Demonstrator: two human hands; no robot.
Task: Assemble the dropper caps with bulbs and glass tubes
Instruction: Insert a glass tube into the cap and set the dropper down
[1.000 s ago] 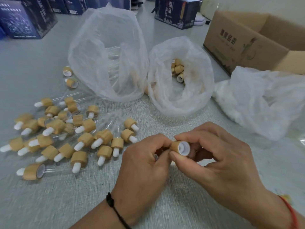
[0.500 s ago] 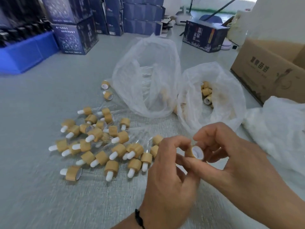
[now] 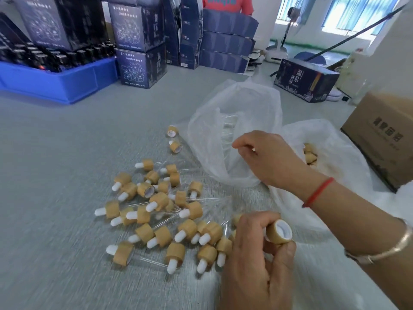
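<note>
Blue bin (image 3: 67,86), far left: dark bottles. Finished droppers (image 3: 161,211) heaped mid-table. Left hand (image 3: 257,265) curled round cap (image 3: 279,233), white-lined mouth facing up and right, no tube in it. Right hand (image 3: 263,157), nearer the tubes, fingers loosely curled, holding nothing visible, at mouth of tube bag (image 3: 234,130); tubes (image 3: 225,128) beyond fingertips, long axes pointing roughly toward them. Cap bag (image 3: 330,153), right: loose caps

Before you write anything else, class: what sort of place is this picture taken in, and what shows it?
Most likely a small packing or assembly workshop. Stacked dark printed cartons stand at the back, a blue crate holds rows of dark bottles, and a pile of assembled dropper caps lies beside plastic bags of loose parts.
</note>
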